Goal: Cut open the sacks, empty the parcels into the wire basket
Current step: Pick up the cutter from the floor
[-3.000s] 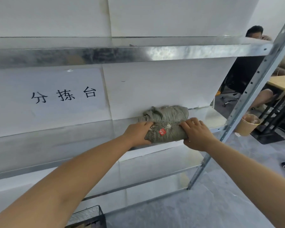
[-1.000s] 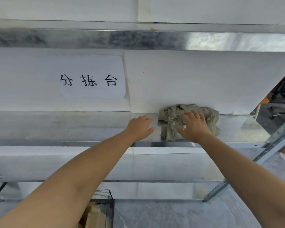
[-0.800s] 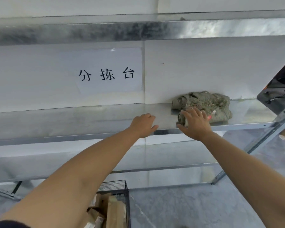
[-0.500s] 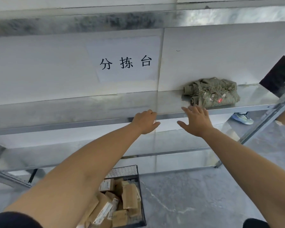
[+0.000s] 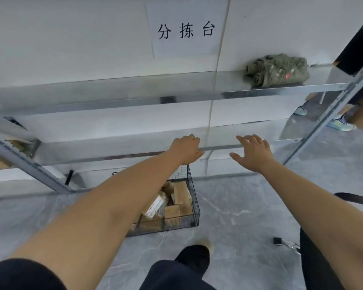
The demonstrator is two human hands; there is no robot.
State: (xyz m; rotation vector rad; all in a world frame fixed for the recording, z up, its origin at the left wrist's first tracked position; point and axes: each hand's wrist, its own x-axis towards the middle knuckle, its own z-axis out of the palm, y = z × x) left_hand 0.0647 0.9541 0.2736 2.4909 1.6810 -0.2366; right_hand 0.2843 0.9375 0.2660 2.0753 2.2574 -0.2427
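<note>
A folded grey-green sack (image 5: pixel 278 70) with a small red mark lies on the metal shelf (image 5: pixel 134 101) at the upper right. Nothing is touching it. On the floor below stands the black wire basket (image 5: pixel 194 197), filled with several cardboard parcels (image 5: pixel 176 206); my left forearm covers its left part. My left hand (image 5: pixel 186 148) hangs in front of the lower shelf with loosely curled fingers and holds nothing. My right hand (image 5: pixel 253 152) is beside it, fingers spread, also holding nothing. Both hands are well below the sack.
A paper sign (image 5: pixel 186 30) with black characters hangs on the white wall. Slanted metal uprights (image 5: pixel 323 118) frame the rack on both sides. Another person's shoes (image 5: pixel 340 123) stand behind the rack at the right. My legs (image 5: pixel 184 268) are over the grey floor.
Both hands let go of the folded sack on the shelf and dropped away from it. The view tilted down and left, bringing the basket of parcels into sight.
</note>
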